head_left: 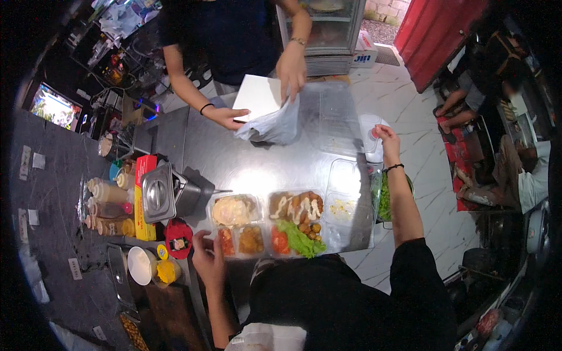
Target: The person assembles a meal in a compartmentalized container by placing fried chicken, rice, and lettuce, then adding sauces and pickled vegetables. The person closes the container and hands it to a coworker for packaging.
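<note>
My left hand [209, 260] is at the left edge of a clear meal tray [237, 255], its fingers apart beside the compartment of diced red vegetable. That tray also has a fried egg [233, 210] and a golden-brown portion [250, 240]. Beside it, a second tray holds fried pieces with white sauce [298, 206], lettuce [301, 238], red vegetable and small browned balls. An open clear lid [344, 175] lies at its right. My right hand [388, 142] reaches to the table's right edge, fingertips pinched at a white container [369, 126] with a red part; what they grip is unclear.
Across the steel table [252, 169], a co-worker's hands ease a white box [257, 96] into a plastic bag [272, 126]. Steel containers [158, 196], sauce bottles [108, 193] and a white bowl [141, 265] stand left. A bowl of greens [383, 199] sits right. Another person sits far right.
</note>
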The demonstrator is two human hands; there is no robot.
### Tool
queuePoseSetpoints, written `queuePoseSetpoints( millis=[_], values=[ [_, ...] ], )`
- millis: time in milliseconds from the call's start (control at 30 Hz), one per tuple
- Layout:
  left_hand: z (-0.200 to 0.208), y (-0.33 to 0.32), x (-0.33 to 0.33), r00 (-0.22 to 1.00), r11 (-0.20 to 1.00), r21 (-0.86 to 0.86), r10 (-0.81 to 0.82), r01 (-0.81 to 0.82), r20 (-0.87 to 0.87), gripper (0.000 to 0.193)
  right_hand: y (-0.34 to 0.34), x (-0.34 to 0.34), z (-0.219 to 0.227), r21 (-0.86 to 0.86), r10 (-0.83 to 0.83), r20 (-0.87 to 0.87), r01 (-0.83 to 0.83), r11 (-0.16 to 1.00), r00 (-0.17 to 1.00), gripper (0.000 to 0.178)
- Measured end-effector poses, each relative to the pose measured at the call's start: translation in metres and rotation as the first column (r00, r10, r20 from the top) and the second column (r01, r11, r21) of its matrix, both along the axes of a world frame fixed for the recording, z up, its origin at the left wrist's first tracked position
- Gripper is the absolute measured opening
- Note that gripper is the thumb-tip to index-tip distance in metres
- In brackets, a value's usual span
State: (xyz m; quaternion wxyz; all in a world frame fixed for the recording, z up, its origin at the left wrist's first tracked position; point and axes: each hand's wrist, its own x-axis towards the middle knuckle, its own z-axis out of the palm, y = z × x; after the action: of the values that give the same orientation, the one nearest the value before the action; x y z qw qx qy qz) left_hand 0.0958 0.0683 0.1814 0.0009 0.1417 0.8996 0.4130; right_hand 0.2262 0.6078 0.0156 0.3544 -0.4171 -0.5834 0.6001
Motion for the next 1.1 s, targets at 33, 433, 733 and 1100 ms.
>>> queuePoseSetpoints(
  millis=[33, 433, 733, 1100],
  values=[
    [-0.001, 0.003, -0.005, 0.999, 0.999, 0.001, -0.036, 0.036, -0.031, 0.022, -0.007, 0.001, 0.008, 0.036, 0.029, -0.059, -0.027, 0.999, 0.998, 0.021],
    [0.014, -0.053, -0.099, 0.940, 0.877, 0.475, -0.215, 0.067, 0.264, 0.013, -0.272, -0.022, 0.105, 0.484, 0.471, 0.202, -0.505, 0.714, 0.859, 0.013],
    [-0.008, -0.034, -0.140, 0.808, 0.809, 0.121, -0.585, 0.575, 0.074, 0.024, -0.353, -0.107, 0.048, 0.592, 0.446, 0.612, -0.752, 0.289, 0.653, 0.018],
    [-0.123, -0.006, -0.165, 0.598, 0.480, -0.384, -0.746, 0.788, 0.294, 0.062, -0.392, -0.098, 0.037, 0.165, 0.522, 0.552, -0.699, 0.696, 0.650, 0.014]
  ],
)
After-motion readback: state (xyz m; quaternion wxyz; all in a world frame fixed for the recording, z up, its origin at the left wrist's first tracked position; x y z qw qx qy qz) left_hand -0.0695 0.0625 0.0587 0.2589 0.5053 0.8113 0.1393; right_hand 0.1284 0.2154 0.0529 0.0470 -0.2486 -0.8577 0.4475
